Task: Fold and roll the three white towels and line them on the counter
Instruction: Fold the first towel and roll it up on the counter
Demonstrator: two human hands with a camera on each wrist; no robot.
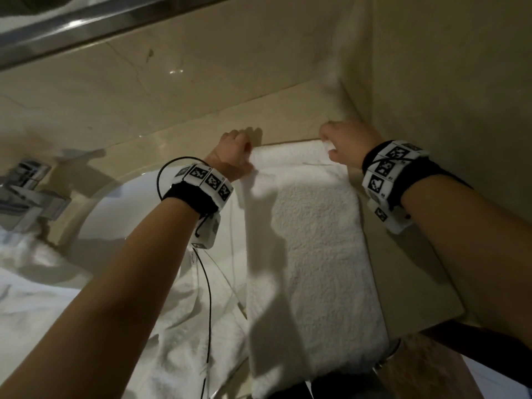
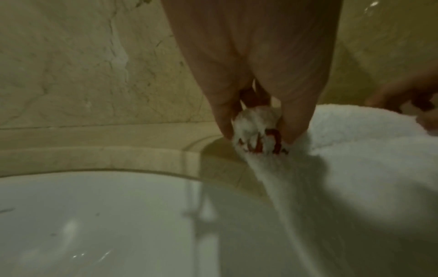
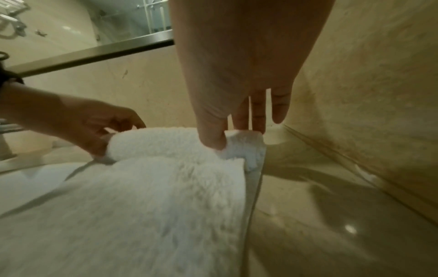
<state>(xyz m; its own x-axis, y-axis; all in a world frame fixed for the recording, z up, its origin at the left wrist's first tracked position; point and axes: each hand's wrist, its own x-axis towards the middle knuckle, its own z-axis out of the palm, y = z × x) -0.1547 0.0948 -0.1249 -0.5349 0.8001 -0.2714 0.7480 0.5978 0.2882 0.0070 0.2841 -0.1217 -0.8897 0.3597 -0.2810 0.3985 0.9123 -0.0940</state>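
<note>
The far corners of a long folded white terry towel (image 1: 305,240) are pinched by the left hand (image 1: 234,151) at eleven o'clock and the right hand (image 1: 347,145) at one o'clock, the strip lying on the beige marble counter (image 1: 403,269), its near end cut off.

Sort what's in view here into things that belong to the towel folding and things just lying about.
Belongs to the job:
- folded white towel, far end pinched at both corners
- left hand
- right hand
- crumpled white towels at the left
- counter

Just lying about:
- sink basin
- chrome tap
- mirror frame
</note>
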